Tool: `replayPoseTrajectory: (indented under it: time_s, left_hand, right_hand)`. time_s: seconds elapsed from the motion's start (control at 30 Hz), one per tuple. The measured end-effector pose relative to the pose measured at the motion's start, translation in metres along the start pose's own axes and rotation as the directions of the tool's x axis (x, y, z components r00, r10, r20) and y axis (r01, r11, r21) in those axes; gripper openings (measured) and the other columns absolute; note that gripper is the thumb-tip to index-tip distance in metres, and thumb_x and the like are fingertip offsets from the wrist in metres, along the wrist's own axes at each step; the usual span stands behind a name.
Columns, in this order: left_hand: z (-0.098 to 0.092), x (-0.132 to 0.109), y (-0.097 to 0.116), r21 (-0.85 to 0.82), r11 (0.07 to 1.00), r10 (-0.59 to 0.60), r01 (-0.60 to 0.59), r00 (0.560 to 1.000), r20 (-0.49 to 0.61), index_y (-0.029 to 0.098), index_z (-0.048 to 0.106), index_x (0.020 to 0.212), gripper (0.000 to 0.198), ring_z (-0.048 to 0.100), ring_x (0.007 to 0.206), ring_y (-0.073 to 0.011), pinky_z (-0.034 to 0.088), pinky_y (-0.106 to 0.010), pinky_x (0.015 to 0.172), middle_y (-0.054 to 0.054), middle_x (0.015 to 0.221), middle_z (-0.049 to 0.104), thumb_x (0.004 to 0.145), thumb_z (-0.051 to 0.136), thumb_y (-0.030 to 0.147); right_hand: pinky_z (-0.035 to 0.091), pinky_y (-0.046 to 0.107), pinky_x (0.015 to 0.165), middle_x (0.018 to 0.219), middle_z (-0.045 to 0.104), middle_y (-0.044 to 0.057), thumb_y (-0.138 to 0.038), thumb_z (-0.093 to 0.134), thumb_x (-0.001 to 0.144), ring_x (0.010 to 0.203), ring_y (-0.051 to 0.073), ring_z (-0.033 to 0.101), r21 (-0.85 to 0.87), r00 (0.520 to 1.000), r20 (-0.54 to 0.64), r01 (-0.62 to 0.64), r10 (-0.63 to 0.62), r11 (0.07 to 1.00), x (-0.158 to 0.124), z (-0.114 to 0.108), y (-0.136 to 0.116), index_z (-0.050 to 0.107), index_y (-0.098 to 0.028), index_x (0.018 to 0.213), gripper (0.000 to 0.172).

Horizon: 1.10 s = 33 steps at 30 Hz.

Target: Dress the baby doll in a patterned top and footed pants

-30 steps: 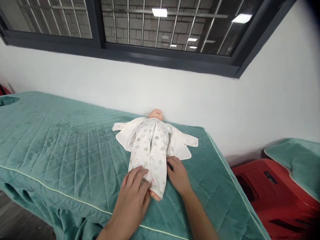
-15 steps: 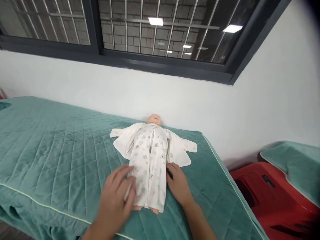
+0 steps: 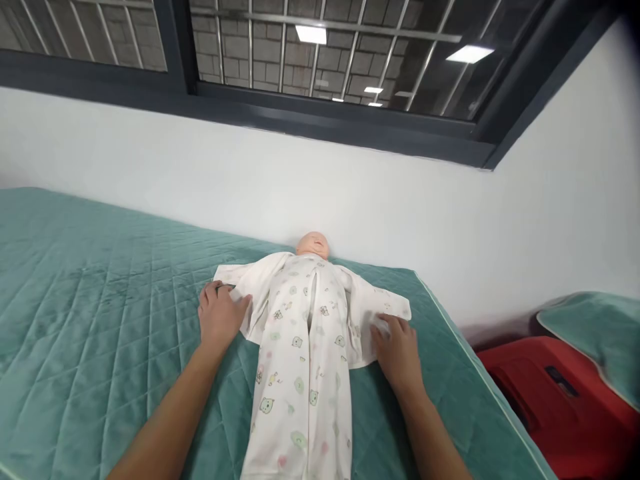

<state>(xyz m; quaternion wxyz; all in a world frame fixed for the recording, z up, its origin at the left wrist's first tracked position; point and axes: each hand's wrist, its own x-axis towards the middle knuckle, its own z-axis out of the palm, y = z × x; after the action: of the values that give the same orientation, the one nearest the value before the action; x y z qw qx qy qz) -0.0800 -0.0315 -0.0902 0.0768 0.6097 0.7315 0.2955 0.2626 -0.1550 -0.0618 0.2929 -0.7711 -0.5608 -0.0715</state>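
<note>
A baby doll (image 3: 313, 245) lies on its back, its head near the wall, in white printed pants (image 3: 300, 373). A white jacket (image 3: 263, 277) is spread open beneath it, sleeves out to both sides. My left hand (image 3: 220, 313) is at the jacket's left front panel near the sleeve, fingers bent and apart. On the other side, my right hand (image 3: 397, 343) rests at the edge of the right panel, below the sleeve, with its thumb and fingers curved apart. Neither hand visibly grips the cloth.
The doll lies on a green quilted bed cover (image 3: 125, 320). Behind it stand a white wall (image 3: 350, 200) and a dark-framed, barred window. A red plastic chair (image 3: 555, 393) with green cloth (image 3: 600, 333) is at the right.
Both hands have moved from beside the doll's legs up and outward to the jacket panels. The view has come closer, and the doll's feet are out of frame.
</note>
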Motion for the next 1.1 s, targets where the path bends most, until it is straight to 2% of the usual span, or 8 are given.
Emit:
replayPoseTrajectory:
  time_s: [0.17, 0.33, 0.5, 0.6, 0.7, 0.8, 0.93, 1.1]
  left_hand:
    - [-0.001, 0.001, -0.002, 0.044, 0.999, 0.029, -0.029, 1.0, -0.002, 0.017, 0.061, 0.119, 0.048, 0.027, 0.142, -0.0382, 0.034, -0.058, 0.109, -0.018, 0.144, 0.044, 0.082, 0.059, 0.048]
    - [-0.006, -0.003, -0.003, -0.051, 0.997, 0.057, -0.06, 0.996, -0.065, 0.018, 0.069, 0.098, 0.028, 0.036, 0.135, -0.0383, 0.039, -0.055, 0.105, -0.016, 0.137, 0.051, 0.085, 0.056, 0.04]
    - [-0.045, -0.016, 0.037, -0.454, 0.886, 0.046, -0.093, 0.993, -0.113, 0.018, 0.067, 0.095, 0.026, 0.058, 0.108, -0.0287, 0.044, -0.045, 0.1, -0.01, 0.104, 0.068, 0.088, 0.054, 0.039]
    - [-0.079, -0.033, 0.082, -0.712, 0.685, 0.179, -0.157, 0.983, -0.044, 0.021, 0.067, 0.099, 0.027, 0.063, 0.092, -0.021, 0.05, -0.033, 0.082, -0.004, 0.099, 0.07, 0.091, 0.051, 0.041]
    - [-0.101, -0.051, 0.113, -0.732, 0.58, 0.577, -0.358, 0.815, 0.059, 0.022, 0.073, 0.088, 0.024, 0.061, 0.083, -0.0178, 0.048, -0.029, 0.076, -0.003, 0.089, 0.069, 0.091, 0.052, 0.033]
    - [-0.105, -0.059, 0.113, -0.736, 0.559, 0.746, -0.382, 0.619, 0.245, 0.024, 0.075, 0.096, 0.023, 0.06, 0.077, -0.016, 0.046, -0.027, 0.07, -0.002, 0.086, 0.068, 0.091, 0.054, 0.032]
    - [-0.088, -0.043, 0.094, -0.748, 0.631, 0.591, -0.204, 0.752, 0.293, 0.023, 0.071, 0.107, 0.029, 0.061, 0.076, -0.0163, 0.048, -0.027, 0.068, -0.002, 0.086, 0.069, 0.093, 0.05, 0.038]
    - [-0.043, 0.003, 0.105, -0.59, 0.763, 0.385, -0.263, 0.919, 0.087, 0.019, 0.069, 0.096, 0.02, 0.062, 0.101, -0.0229, 0.047, -0.038, 0.092, -0.007, 0.104, 0.071, 0.088, 0.05, 0.021]
  right_hand:
    - [0.045, 0.045, 0.078, 0.11, 0.065, 0.02, -0.057, 0.047, 0.087, 0.101, 0.037, 0.059, -0.247, 0.964, 0.131, -0.196, 0.233, 0.949, 0.0, -0.01, 0.012, 0.063, -0.017, 0.109, 0.048]
    - [0.04, 0.033, 0.058, 0.079, 0.069, 0.01, -0.059, 0.05, 0.081, 0.07, 0.027, 0.063, -0.148, 0.9, 0.246, -0.331, 0.359, 0.932, 0.009, -0.018, 0.007, 0.062, -0.022, 0.088, 0.039]
    - [0.042, 0.031, 0.062, 0.078, 0.064, 0.004, -0.047, 0.054, 0.078, 0.069, 0.02, 0.056, 0.31, 0.98, 0.063, -0.199, 0.189, 0.93, 0.032, -0.036, -0.046, 0.057, -0.02, 0.084, 0.028]
    - [0.043, 0.03, 0.071, 0.085, 0.063, 0.003, -0.035, 0.051, 0.085, 0.077, 0.019, 0.055, 0.429, 0.954, 0.077, 0.23, -0.29, 0.873, 0.036, -0.054, -0.096, 0.053, -0.022, 0.085, 0.014]
    - [0.041, 0.029, 0.072, 0.088, 0.064, 0.001, -0.019, 0.049, 0.084, 0.079, 0.018, 0.056, 0.421, 0.725, 0.363, 0.432, -0.585, 0.798, 0.027, -0.065, -0.127, 0.057, -0.023, 0.083, 0.009]
    - [0.041, 0.028, 0.067, 0.086, 0.064, 0.002, -0.02, 0.051, 0.085, 0.077, 0.018, 0.057, 0.436, 0.666, 0.491, 0.371, -0.562, 0.82, 0.016, -0.071, -0.13, 0.06, -0.024, 0.085, 0.01]
    - [0.043, 0.027, 0.066, 0.08, 0.062, 0.001, -0.032, 0.049, 0.091, 0.074, 0.016, 0.055, 0.606, 0.672, 0.534, 0.12, -0.514, 0.787, 0.017, -0.077, -0.115, 0.063, -0.023, 0.089, 0.016]
    - [0.042, 0.026, 0.064, 0.078, 0.063, -0.001, -0.034, 0.051, 0.089, 0.07, 0.014, 0.055, 0.601, 0.915, 0.335, -0.025, -0.224, 0.799, 0.063, -0.043, -0.11, 0.063, -0.022, 0.086, 0.018]
